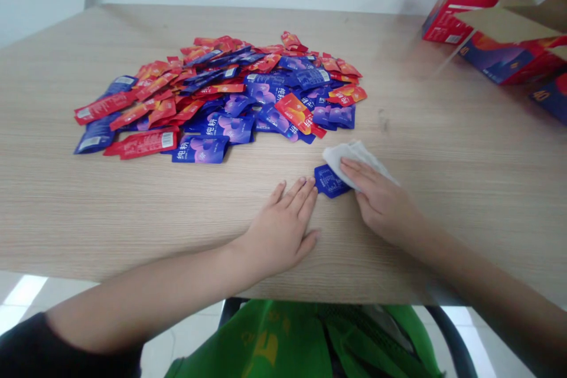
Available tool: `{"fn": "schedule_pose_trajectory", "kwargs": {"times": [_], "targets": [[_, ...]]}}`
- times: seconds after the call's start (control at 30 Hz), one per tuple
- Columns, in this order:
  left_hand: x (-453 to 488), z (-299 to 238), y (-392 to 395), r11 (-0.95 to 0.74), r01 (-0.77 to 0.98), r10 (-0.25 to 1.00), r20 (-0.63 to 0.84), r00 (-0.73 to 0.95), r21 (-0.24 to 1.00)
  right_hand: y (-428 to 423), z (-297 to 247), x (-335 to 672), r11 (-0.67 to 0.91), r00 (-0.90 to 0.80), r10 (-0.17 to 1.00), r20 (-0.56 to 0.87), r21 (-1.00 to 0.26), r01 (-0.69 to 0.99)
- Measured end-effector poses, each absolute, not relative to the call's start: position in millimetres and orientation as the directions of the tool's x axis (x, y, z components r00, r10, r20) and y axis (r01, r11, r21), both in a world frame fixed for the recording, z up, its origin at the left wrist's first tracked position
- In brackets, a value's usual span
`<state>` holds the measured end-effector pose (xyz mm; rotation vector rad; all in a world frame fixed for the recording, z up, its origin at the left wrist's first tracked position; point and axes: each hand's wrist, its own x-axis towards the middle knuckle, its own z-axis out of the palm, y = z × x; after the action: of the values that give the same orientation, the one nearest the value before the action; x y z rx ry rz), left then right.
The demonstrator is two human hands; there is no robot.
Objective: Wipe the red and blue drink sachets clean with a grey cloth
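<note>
My left hand (pixel 283 224) lies flat on the wooden table (pixel 465 153), fingers stretched out, its fingertips touching the edge of a single blue sachet (pixel 328 181). My right hand (pixel 381 201) rests on a white cloth (pixel 354 156), pressing it onto the same blue sachet from the right. The fingers of the right hand lie fairly flat over the cloth. A large pile of red and blue sachets (pixel 221 94) spreads over the table behind both hands.
Open red and blue cardboard boxes (pixel 500 29) stand at the table's far right corner. A green bag or garment (pixel 301 336) lies below the near table edge, over a chair.
</note>
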<state>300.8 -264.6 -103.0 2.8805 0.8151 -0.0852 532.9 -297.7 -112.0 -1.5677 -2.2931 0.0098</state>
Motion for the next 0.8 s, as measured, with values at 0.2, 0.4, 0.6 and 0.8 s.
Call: {"fn": "schedule_pose_trajectory", "kwargs": {"times": [0.2, 0.4, 0.6, 0.8], "targets": [[300, -104, -265, -0.835, 0.532, 0.528, -0.068, 0.846, 0.136, -303, -124, 488, 0.532, -0.481, 0.818, 0.315, -0.095, 0.842], [300, -103, -263, -0.846, 0.517, 0.511, -0.08, 0.856, 0.129, -306, -128, 534, 0.297, -0.248, 0.922, 0.296, -0.133, 0.945], [300, -102, -264, -0.844, 0.521, 0.512, -0.092, 0.854, 0.131, -301, -129, 553, 0.188, -0.131, 0.947, 0.293, -0.175, 0.966], [300, -104, -266, -0.841, 0.524, 0.521, -0.06, 0.852, 0.134, -304, -125, 501, 0.43, -0.38, 0.88, 0.284, -0.136, 0.893]]}}
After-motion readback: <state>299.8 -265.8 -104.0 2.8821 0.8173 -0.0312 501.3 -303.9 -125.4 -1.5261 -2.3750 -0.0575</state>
